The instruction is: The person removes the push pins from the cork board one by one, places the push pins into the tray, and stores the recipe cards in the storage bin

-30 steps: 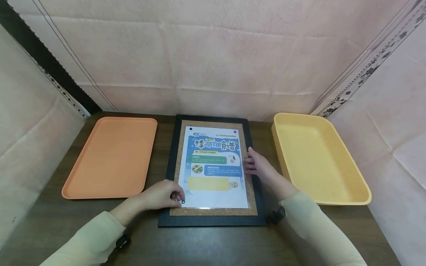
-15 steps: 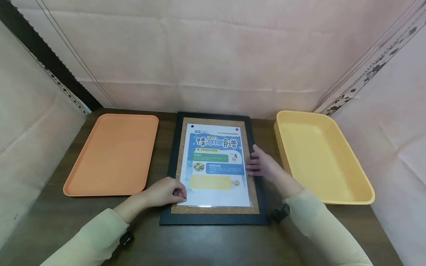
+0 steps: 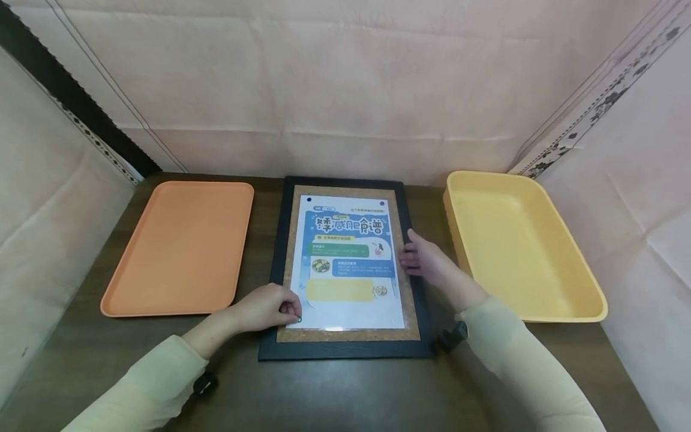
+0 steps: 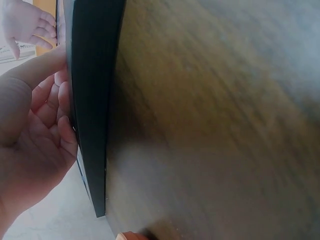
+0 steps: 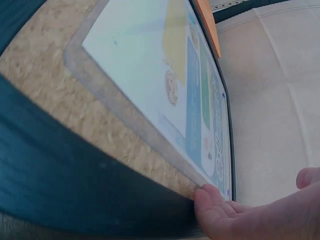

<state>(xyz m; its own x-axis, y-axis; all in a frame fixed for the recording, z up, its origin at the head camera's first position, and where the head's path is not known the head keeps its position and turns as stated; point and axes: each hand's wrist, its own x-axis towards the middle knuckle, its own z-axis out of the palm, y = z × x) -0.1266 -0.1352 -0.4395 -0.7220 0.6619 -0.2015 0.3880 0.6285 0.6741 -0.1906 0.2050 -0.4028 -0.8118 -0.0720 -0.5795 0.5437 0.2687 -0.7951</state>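
Note:
A laminated poster [image 3: 345,316] in blue and white lies on a cork board [image 3: 345,336] with a black frame [image 3: 345,350]. Small dark pins [image 3: 309,199] mark both its top corners. At the lower left corner, my left hand [image 3: 270,307] pinches a small green push pin [image 3: 299,320], mostly covered by the fingertips. In the left wrist view the frame's side hides those fingertips. My right hand [image 3: 430,262] rests at the board's right side, fingers loosely extended. In the right wrist view its fingertips [image 5: 209,196] touch the cork beside the poster's clear margin.
An orange tray [image 3: 180,252] lies left of the board, close to the left forearm. To the right stands a deeper yellow tray [image 3: 523,258], behind the right forearm. Pale cloth walls [image 3: 345,90] enclose the back and sides of the dark wooden table [image 3: 324,396].
The green pin's round head showed more plainly a second ago; now the left fingertips cover most of it. My right fingers have drawn slightly off the poster's edge. The head view has shifted a little.

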